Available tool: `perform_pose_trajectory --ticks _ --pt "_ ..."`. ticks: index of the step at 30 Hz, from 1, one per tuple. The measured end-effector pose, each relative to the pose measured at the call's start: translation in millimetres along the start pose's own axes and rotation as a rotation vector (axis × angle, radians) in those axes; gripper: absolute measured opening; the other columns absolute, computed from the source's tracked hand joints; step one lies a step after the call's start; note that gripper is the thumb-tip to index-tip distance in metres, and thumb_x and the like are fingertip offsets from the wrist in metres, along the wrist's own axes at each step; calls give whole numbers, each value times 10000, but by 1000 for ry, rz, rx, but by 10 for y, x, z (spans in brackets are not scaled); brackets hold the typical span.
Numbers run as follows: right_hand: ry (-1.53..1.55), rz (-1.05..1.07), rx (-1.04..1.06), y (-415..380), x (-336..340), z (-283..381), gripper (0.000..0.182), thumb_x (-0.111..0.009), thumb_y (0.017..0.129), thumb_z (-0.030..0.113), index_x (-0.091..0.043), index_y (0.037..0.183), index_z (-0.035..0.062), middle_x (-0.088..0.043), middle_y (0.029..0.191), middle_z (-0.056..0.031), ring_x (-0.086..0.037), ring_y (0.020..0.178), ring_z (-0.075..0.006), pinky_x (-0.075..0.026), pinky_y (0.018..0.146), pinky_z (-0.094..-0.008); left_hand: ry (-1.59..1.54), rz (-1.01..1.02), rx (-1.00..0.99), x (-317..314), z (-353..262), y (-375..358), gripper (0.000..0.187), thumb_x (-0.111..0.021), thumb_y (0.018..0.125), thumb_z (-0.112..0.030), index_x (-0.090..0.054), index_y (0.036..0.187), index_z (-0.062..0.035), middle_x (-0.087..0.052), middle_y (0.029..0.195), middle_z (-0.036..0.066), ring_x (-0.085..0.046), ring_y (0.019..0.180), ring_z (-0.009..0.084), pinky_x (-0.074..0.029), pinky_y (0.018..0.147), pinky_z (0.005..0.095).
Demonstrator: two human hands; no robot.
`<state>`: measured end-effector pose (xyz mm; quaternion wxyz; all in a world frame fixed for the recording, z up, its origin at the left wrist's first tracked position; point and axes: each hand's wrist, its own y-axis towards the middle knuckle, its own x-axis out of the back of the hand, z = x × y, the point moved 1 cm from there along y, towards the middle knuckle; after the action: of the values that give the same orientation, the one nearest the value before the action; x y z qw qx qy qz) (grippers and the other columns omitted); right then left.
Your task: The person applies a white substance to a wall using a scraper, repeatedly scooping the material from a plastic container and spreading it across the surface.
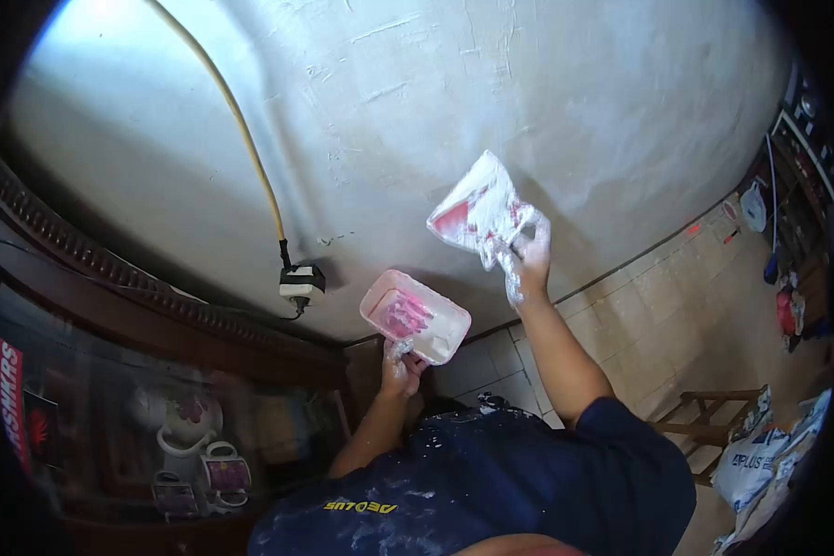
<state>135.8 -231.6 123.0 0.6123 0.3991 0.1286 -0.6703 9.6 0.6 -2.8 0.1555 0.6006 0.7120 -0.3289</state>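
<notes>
My left hand (402,369), smeared with white, grips the lower edge of a pinkish plastic tub (443,326). White and pink paste clings to the tub's inside, which faces up. Higher and to the right, my right hand (525,252) is closed around a putty scraper (482,206). Thick white putty coats most of its wide blade, and a red patch shows at the left corner. Putty also covers my right fingers. Both tool and tub are in front of the grey plastered wall (417,120), which bears ridges and scratch marks.
A yellow cable (236,111) runs down the wall to a socket box (301,281). At left stands a dark wooden glass cabinet (83,371) with mugs inside. Tiled floor (658,296) lies to the right, with a wooden stool (700,417) and a white printed bag (755,463).
</notes>
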Motion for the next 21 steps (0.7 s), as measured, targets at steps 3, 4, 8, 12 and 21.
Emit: perform_pose_trajectory --ticks 3,4,8,12,21 --pt "10 -41 19 257 -3 47 729 -607 699 -172 -186 1234 90 -477 1149 -205 -541 1002 -237 -496 751 -304 9 -89 0 -100 117 -334 523 -543 787 -200 -350 1273 -176 -511 1195 90 -578 1018 285 -521 801 468" --pt "-29 -47 71 404 -35 -47 739 -613 698 -169 -178 1236 90 -478 1136 -202 -547 985 -233 -499 742 -305 14 -89 -17 -142 50 -373 503 -542 787 -200 -381 1262 -158 -522 1183 89 -569 1035 283 -511 823 481" --pt "-110 -175 12 645 -123 -159 630 -633 717 -127 -224 1171 26 -497 1076 -202 -571 913 -209 -510 707 -286 46 -125 -38 -29 87 -426 497 -538 776 -180 -410 1253 -132 -531 1176 89 -560 1048 281 -503 842 476" --pt "-128 -284 26 796 -196 -240 543 -675 733 -46 -295 1120 -69 -522 1046 -196 -575 876 -179 -510 618 -266 92 -110 -60 173 -12 -331 506 -525 806 -196 -348 1279 -174 -518 1196 73 -579 1017 275 -526 795 454" --pt "-277 -430 -256 624 189 -518 578 -715 712 11 -369 1164 -89 -591 907 -155 -566 658 -121 -461 494 -242 113 -45 -28 103 -91 -139 492 -528 814 -192 -349 1271 -155 -509 1198 72 -566 1038 251 -513 817 449"
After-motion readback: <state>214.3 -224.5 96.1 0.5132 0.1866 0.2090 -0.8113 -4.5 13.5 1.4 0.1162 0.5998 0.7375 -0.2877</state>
